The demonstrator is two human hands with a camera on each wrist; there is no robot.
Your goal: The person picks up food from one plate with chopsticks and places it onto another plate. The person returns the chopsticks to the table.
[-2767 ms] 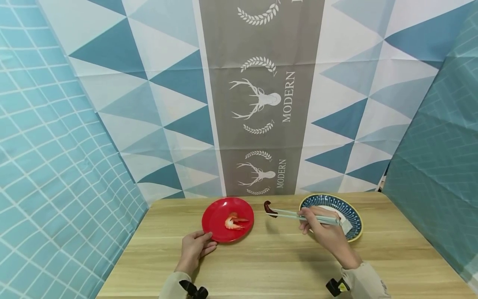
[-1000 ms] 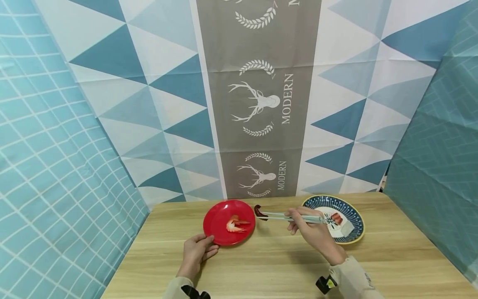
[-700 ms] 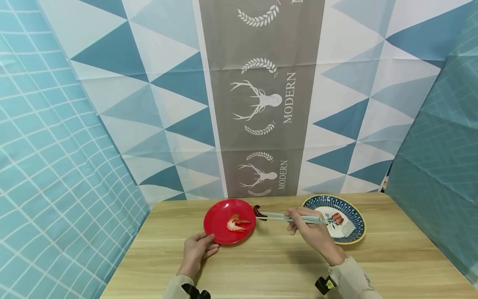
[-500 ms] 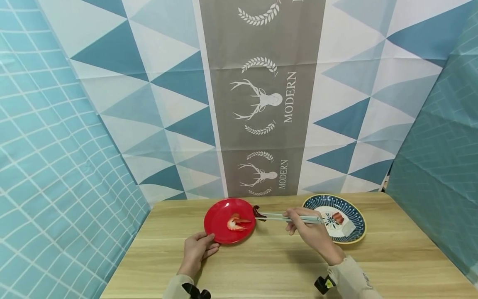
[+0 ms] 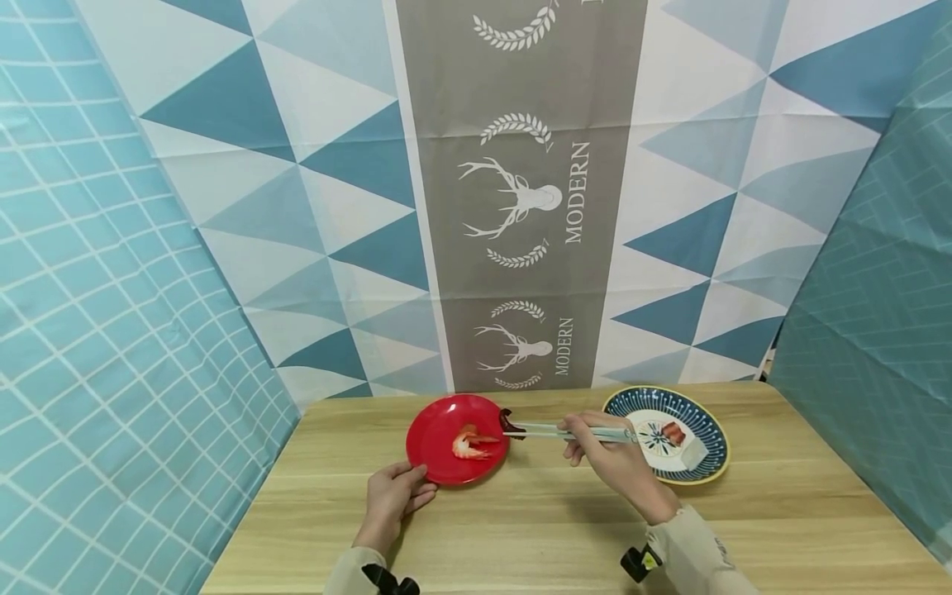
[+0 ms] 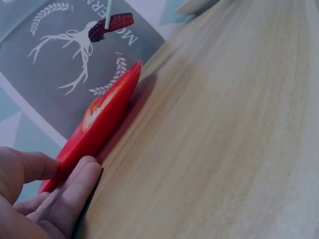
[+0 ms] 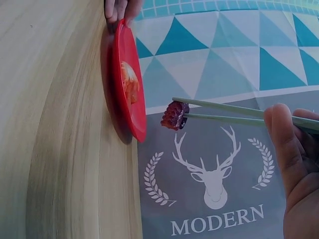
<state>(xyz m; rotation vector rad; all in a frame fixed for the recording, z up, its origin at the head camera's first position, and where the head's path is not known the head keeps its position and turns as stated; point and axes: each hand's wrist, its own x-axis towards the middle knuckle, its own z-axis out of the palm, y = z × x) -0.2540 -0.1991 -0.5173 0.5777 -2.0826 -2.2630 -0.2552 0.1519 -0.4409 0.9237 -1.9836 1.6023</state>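
Shrimp on red plate in left grip, chopsticks in right grip.

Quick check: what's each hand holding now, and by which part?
The right hand holds the green chopsticks toward their rear ends; their tips pinch a dark red food piece. The left hand pinches the red plate by its near-left rim.

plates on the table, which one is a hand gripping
The plain red plate: the left hand pinches its rim. The other plate, blue-patterned with a yellow rim, has no hand gripping it.
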